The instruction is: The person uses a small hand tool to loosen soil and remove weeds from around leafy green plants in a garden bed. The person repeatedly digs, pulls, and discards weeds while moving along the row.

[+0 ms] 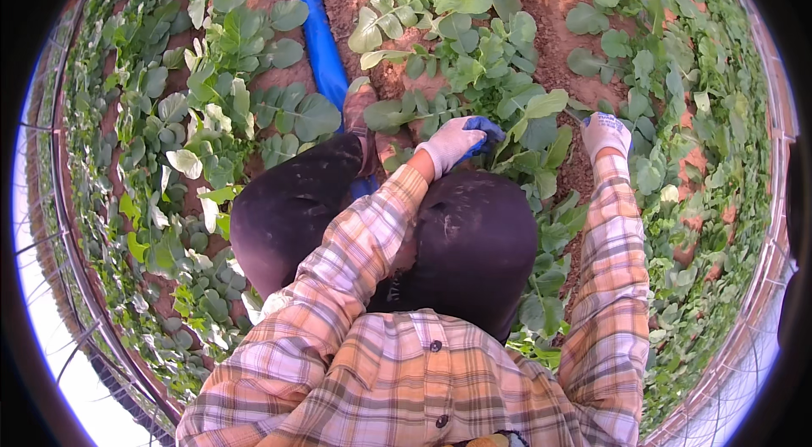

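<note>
My left hand [466, 137], in a white knit glove with blue coated fingers, is at the base of a leafy green plant [533, 130] just beyond my right knee; leaves and shadow hide its fingertips, so its hold is unclear. Off to the right, my right hand [607, 130], gloved alike, has its fingers curled at the inner end of a thin dark stem or tool [574, 114] that reaches toward the same plant. Whether it grips this cannot be made out.
Rows of broad-leaved green plants [238, 47] grow in reddish soil [558, 22] on both sides. A flat blue hose [320, 41] runs between rows, beside my shoe [360, 111]. My dark-trousered knees [476, 225] are bent close to the plants. Metal framework [66, 218] curves along the left rim.
</note>
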The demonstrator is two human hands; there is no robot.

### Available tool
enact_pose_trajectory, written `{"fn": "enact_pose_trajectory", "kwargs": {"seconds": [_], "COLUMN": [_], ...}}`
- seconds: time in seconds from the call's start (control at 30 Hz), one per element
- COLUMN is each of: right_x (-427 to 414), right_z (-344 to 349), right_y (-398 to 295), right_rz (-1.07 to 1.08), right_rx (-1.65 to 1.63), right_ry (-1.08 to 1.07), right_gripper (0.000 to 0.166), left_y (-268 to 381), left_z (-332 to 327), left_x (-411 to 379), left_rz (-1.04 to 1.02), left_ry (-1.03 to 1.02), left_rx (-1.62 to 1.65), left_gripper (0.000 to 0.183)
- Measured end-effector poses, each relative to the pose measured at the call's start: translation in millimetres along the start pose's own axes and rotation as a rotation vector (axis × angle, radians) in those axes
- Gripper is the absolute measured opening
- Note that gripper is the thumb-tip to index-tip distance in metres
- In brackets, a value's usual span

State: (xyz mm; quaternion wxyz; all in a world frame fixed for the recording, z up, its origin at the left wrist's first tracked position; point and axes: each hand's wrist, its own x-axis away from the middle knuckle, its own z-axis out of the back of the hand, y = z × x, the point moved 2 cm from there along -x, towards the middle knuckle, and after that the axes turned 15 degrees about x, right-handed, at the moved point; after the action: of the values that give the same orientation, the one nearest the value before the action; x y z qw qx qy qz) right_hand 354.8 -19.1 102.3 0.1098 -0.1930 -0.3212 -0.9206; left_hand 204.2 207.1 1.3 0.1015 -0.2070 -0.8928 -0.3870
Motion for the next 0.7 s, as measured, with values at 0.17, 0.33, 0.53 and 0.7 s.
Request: {"fn": "enact_pose_trajectory", "kwargs": {"seconds": [0.17, 0.33, 0.53, 0.7], "right_x": [-1.8, 2.7, 6.1, 8.7], "right_z": [-1.9, -6.2, -27.1, -39.5], "right_y": [5.5, 7.7, 13.0, 22.5], "right_rz": [-0.003, 0.008, -0.012, -0.018], "right_rx": [0.014, 0.038, 0.069, 0.058], "right_ry": [0.001, 0.006, 0.005, -0.013], "right_gripper": [0.031, 0.037, 0.040, 0.039], "left_y": [30.2, 38.6, 52.7, 68.2], "left_z": [6.4, 28.4, 19.2, 20.6], "left_x": [15.7, 10.5, 2.3, -8.6], "left_rz": [0.023, -0.141, 0.174, 0.237], "left_ry": [0.589, 0.655, 0.583, 0.488], "left_rx": [-0.647, -0.868, -1.022, -1.142], "left_gripper": [0.034, 0.046, 0.056, 0.040]}}
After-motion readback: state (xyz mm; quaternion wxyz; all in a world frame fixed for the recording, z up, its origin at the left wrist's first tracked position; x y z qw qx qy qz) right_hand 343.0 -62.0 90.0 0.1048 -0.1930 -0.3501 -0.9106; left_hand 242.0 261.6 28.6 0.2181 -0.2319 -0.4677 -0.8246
